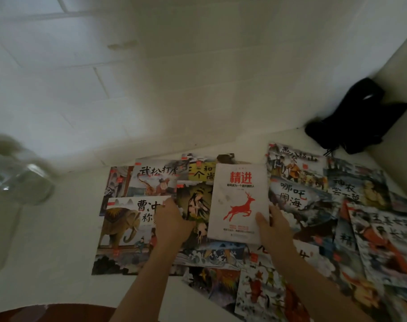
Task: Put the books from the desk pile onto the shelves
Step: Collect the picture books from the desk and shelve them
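Little of the task appears done: picture books (297,196) are still spread over the counter (65,228), and no shelf is seen. The white book (238,203) is pinched at its lower edge by the right hand (273,228). The left hand (172,223) is rested on the elephant book (128,231); its fingers cannot be made out.

A black bag (358,117) of soft fabric lies slumped in the far right corner of the white worktop (65,228), leaning against the pale wall (197,77). A thin cord trails from its lower edge. At the left edge sits a clear, blurred object (18,180), perhaps a glass jar or bottle. The wall behind shows faint block joints and a small scuffed patch.
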A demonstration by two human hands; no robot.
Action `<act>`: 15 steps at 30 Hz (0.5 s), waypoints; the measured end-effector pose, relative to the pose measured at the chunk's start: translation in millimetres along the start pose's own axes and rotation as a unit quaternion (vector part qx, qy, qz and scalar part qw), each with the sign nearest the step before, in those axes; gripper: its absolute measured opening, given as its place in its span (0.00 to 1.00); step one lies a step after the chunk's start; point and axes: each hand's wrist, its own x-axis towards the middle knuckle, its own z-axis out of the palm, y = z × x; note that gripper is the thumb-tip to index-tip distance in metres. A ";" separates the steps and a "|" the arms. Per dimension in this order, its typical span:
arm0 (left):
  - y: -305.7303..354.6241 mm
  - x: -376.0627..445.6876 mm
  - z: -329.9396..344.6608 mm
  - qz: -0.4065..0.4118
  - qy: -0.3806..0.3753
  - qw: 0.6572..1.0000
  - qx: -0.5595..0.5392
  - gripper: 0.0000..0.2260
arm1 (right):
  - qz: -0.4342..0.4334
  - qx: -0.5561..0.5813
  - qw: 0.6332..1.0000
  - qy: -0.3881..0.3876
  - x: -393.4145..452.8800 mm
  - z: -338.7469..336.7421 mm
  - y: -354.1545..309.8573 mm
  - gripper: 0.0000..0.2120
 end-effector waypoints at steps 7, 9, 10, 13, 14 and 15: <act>6.6 -5.1 -6.5 -0.011 -0.060 0.994 -0.088 0.18 | 0.028 0.113 0.993 -0.005 -3.2 -32.1 9.4 0.16; 8.7 -7.3 -7.8 -0.017 -0.075 0.991 -0.113 0.17 | 0.024 0.133 0.991 -0.001 -2.9 -41.6 8.9 0.15; 9.0 -8.7 -8.4 -0.021 -0.087 0.987 -0.132 0.17 | 0.026 0.140 0.990 0.002 -3.1 -46.0 7.7 0.14; 6.3 -13.8 -11.1 -0.040 -0.116 0.972 -0.202 0.19 | 0.038 0.143 0.989 0.007 -3.9 -58.4 6.2 0.13; 4.1 -14.6 -13.4 -0.055 -0.118 0.964 -0.232 0.21 | 0.039 0.140 0.989 0.009 -4.2 -61.7 6.5 0.13; 1.5 -14.3 -17.0 -0.067 -0.109 0.957 -0.259 0.24 | 0.039 0.139 0.990 0.011 -4.2 -64.5 6.7 0.13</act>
